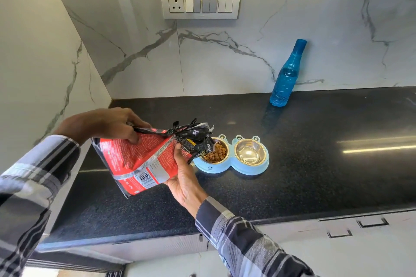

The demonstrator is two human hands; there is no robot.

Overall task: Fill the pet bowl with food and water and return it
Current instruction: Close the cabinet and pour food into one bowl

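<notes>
While both my hands, left (pixel 110 126) and right (pixel 183 177), grip the tilted bag (pixel 144 159), kibble (pixel 216 153) fills the feeder's (pixel 231 170) left cup; bottle (pixel 287 74) at two o'clock.

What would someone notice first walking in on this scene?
The red food bag, held tilted in both hands, left hand on top and right hand underneath, with its mouth over the left cup of the blue double pet bowl, where brown kibble is heaped. The right cup is shiny and empty. A blue water bottle stands by the marble wall, back right.
</notes>
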